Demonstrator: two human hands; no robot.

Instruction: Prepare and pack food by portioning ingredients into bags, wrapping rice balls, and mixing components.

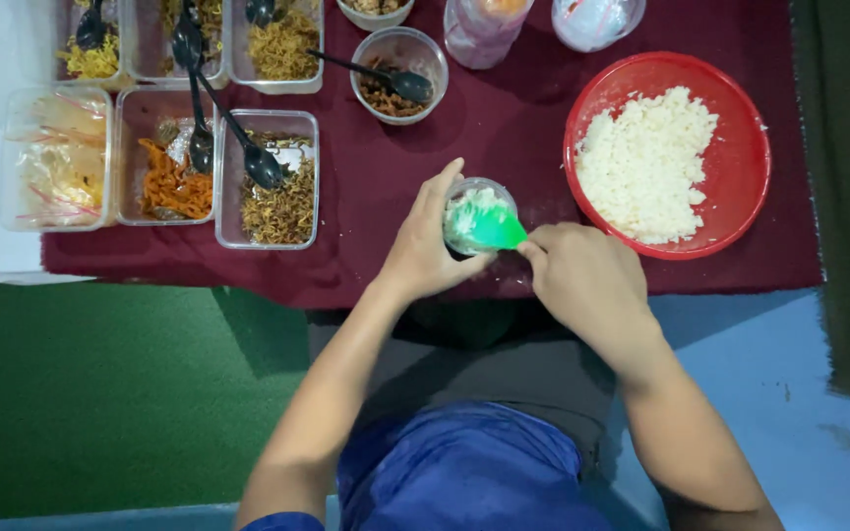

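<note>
**At the counter's near edge: rice pressed into a small cup**

Near the front edge of the maroon-covered counter, a small clear cup partly filled with white rice. Left hand wrapped around its left side, fingers curled over the rim, holding it steady. Right hand closed on the handle of a green spatula, blade resting across the cup's mouth on the rice. Judged as the packing step: rice being pressed down. Whether the cup is full cannot quite be told, hidden under the blade. Further pressing calls for a firm left grip and a level blade.

Just right, a red bowl of loose rice. Farther left, clear rectangular tubs of fried toppings with black spoons, and a round container behind.
</note>
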